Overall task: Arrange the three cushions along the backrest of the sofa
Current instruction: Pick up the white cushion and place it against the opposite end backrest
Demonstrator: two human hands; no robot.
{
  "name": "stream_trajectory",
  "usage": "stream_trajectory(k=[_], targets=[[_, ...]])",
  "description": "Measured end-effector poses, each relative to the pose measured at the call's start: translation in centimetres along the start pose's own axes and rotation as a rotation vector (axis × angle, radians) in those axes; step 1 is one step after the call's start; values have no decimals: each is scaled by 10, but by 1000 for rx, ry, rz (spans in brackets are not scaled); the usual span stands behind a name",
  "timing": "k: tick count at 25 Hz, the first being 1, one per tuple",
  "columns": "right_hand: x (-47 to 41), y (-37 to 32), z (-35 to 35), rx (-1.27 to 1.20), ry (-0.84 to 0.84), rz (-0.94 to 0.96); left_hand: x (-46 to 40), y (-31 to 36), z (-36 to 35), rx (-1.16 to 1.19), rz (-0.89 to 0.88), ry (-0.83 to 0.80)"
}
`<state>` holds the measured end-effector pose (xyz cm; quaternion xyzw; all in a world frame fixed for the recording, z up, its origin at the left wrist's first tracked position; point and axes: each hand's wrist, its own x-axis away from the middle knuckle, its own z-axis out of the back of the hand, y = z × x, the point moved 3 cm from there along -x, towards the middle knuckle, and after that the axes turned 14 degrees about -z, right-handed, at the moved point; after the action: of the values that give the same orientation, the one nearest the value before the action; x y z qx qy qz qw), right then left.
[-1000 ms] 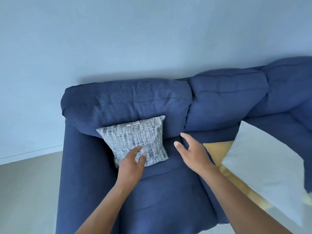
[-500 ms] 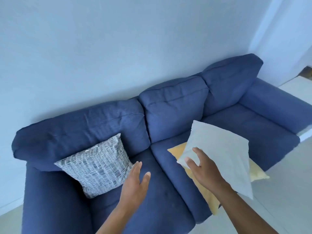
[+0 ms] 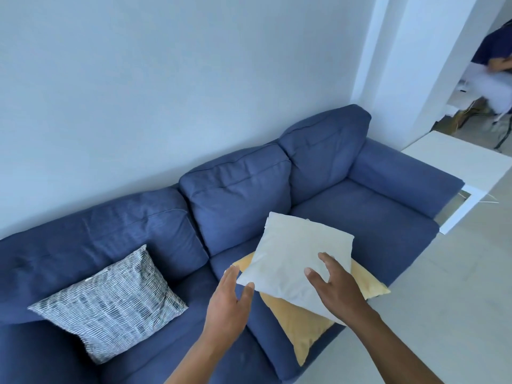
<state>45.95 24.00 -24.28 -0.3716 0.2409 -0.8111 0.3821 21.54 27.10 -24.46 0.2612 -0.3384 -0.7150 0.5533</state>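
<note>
Blue three-seat sofa ran diagonally from lower left to right of centre, backrest against the pale wall.

Patterned cushion, grey-white weave, sat at lower left on the left seat, leaning back against the left backrest pad.

White cushion was at centre frame, over the middle seat, lying on top of the yellow cushion. Yellow one lay flat on the seat's front edge, with corners overhanging toward the floor at lower right. Neither of those two was against the backrest.

Right hand was on the white cushion's near right part, fingers spread wide across the top face, thumb pointing toward frame centre. Palm looked in contact with the fabric; couldn't tell if it was actually gripping or just resting.

Left hand was at the white cushion's near left corner, fingers extended and open, thumb tip just at the corner edge. Touching or a hair off: couldn't tell. No closed grasp visible.

Both forearms came in from the bottom edge.

White table stood just past the sofa's right armrest at the right edge. Another person, blurred, was seated in the doorway at upper right.
</note>
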Motion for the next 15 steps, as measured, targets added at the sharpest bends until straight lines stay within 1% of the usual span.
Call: stream_trajectory(k=[6, 11, 15], targets=[[-18, -22, -5, -10, -24, 25, -23, -14, 5, -6, 30, -17], [-40, -45, 5, 69, -13, 46, -68, -12, 7, 42, -26, 46], [-53, -57, 3, 73, -24, 57, -85, -8, -2, -13, -89, -3]])
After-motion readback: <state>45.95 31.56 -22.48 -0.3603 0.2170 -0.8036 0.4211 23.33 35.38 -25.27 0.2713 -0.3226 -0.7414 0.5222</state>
